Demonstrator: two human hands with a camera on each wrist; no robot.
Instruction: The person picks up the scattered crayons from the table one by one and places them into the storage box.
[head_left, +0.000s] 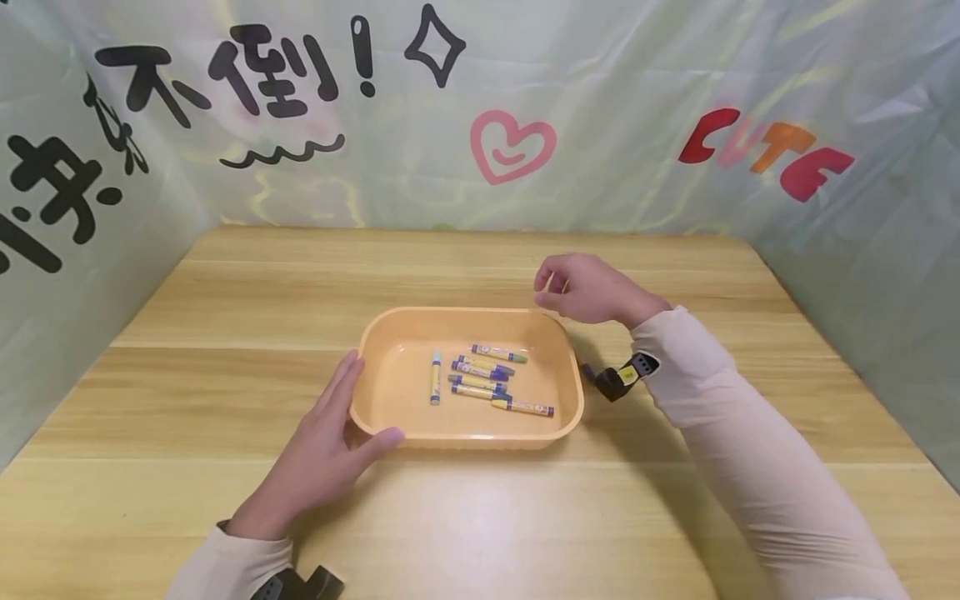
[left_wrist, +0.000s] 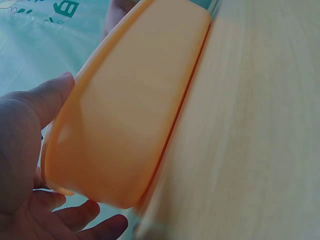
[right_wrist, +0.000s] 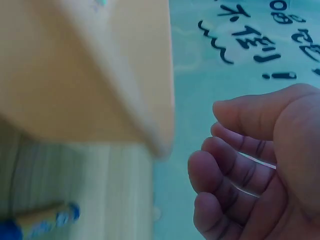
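An orange plastic tray (head_left: 468,437) holds several crayons (head_left: 480,392) in yellow wrappers with blue ends. Apart from the rest, a light-green-tipped crayon (head_left: 436,379) stands lengthwise at their left. My left hand (head_left: 322,446) rests at the tray's front left corner, thumb touching the front rim and long fingers spread along the left end. Above the tray's back right corner, my right hand (head_left: 585,287) hovers with loosely bent fingers and nothing in them. On the table beneath the right wrist lies another blurred crayon (right_wrist: 47,220), outside the tray.
The tray sits on a light wood table (head_left: 247,292). A printed cloth (head_left: 600,67) with black characters, a pink heart and "CUTE" encloses the back and sides. Each wrist wears a black camera, the right one (head_left: 618,382) close beside the tray's right end.
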